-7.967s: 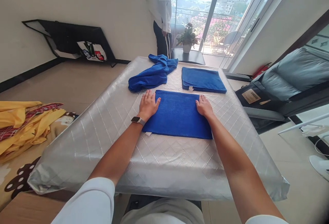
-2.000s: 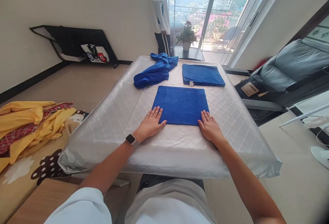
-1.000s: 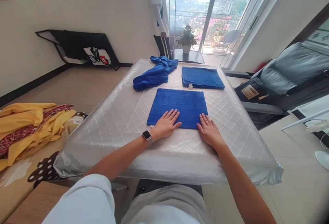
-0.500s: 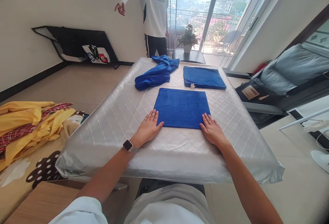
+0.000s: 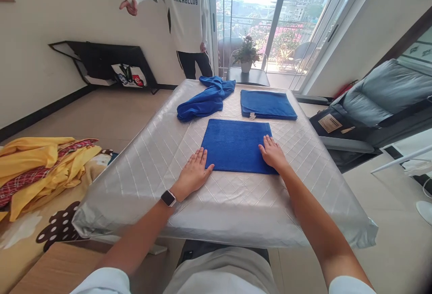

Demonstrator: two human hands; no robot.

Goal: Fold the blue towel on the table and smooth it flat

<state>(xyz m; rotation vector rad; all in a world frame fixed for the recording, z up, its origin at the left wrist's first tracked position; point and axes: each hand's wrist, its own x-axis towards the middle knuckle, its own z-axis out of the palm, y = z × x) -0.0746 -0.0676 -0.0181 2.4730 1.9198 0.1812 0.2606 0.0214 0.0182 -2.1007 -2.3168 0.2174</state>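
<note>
A blue towel (image 5: 236,145), folded to a flat rectangle, lies in front of me on the silver tablecloth (image 5: 229,199). At its left front corner rests my left hand (image 5: 193,171), fingers stretched out, partly on the cloth and touching the towel's edge. My right hand (image 5: 272,152) lies flat on the towel's right side, fingers extended, covering part of that edge. Farther back to the right is a stack of folded blue towels (image 5: 268,104) with a white tag at its front. A crumpled blue towel (image 5: 207,98) lies at the back left of the table.
Beyond the table a person (image 5: 187,15) stands with one arm held out to the side. A potted plant (image 5: 246,55) is on a chair by the glass door. A grey recliner (image 5: 378,100) stands at the right, and yellow cloths (image 5: 40,163) lie in a heap at the left.
My right hand has moved forward and inward, from the right front corner onto the towel's right side. My left hand has barely shifted. The other person has moved left.
</note>
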